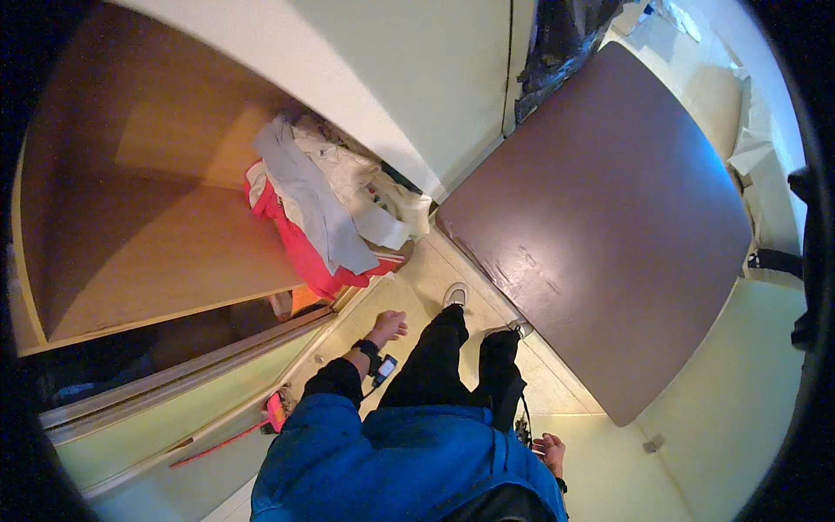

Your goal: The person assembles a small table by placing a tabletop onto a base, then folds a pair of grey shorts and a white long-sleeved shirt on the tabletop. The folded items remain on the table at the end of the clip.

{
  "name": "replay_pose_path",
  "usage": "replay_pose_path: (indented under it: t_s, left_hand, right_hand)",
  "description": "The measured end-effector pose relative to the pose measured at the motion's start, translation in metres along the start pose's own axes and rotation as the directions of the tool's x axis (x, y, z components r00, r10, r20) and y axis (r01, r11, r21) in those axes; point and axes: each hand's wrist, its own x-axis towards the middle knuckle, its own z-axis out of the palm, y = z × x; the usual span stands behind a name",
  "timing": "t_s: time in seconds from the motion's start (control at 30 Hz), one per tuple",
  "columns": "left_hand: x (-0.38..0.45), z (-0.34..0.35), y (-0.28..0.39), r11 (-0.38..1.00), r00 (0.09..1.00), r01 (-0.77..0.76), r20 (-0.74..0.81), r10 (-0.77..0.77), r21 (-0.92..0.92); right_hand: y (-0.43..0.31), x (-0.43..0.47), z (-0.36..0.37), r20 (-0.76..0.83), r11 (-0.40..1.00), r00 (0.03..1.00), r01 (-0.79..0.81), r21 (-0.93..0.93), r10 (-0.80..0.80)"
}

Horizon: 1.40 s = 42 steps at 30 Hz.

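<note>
My left hand (389, 327) hangs at my side with its fingers loosely curled and apart, holding nothing. A black strap with a small device (385, 370) is on that wrist. Beyond the hand, a pile of clothes lies on a wooden shelf (163, 261): a grey garment (319, 202), a cream garment (346, 169) and a red garment (297, 245), partly under the others. My right hand (551, 450) is low at my other side, near a dark strap, its fingers partly bent. Nothing shows in it.
A large brown panel (600, 228) with rounded corners stands at the right, beside the narrow floor (424, 274). A pale wall (404, 78) is between panel and shelf. Sliding tracks (196, 365) run below the shelf. A pink object with a red cord (222, 445) is at the lower left.
</note>
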Motion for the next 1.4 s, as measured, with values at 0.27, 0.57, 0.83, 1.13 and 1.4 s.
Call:
replay_pose_path:
  t_s: [0.27, 0.57, 0.83, 1.13, 1.4]
  left_hand:
    - [-0.021, -0.062, 0.006, 0.973, 0.978, -0.188, -0.12, 0.172, -0.138]
    - [-0.067, -0.055, -0.073, 0.928, 0.994, -0.048, -0.108, 0.009, -0.37]
    - [-0.03, -0.128, -0.016, 0.783, 0.954, -0.294, -0.223, 0.202, -0.549]
    - [0.096, -0.311, 0.135, 0.6, 0.829, -0.535, -0.233, 0.508, -0.594]
    - [0.187, -0.379, 0.204, 0.564, 0.492, -0.822, -0.399, 0.774, 0.081]
  right_hand:
    - [0.007, -0.042, 0.005, 0.001, 0.984, 0.985, 0.172, -0.053, -0.172]
    - [-0.015, -0.029, -0.008, -0.02, 0.964, 0.964, 0.265, -0.025, -0.266]
    - [0.031, -0.044, -0.014, -0.076, 0.977, 0.975, 0.202, -0.075, -0.208]
    - [0.021, -0.071, 0.093, -0.077, 0.986, 0.983, 0.169, -0.005, -0.169]
    - [-0.013, -0.113, 0.177, -0.114, 0.955, 0.949, 0.297, 0.008, -0.295]
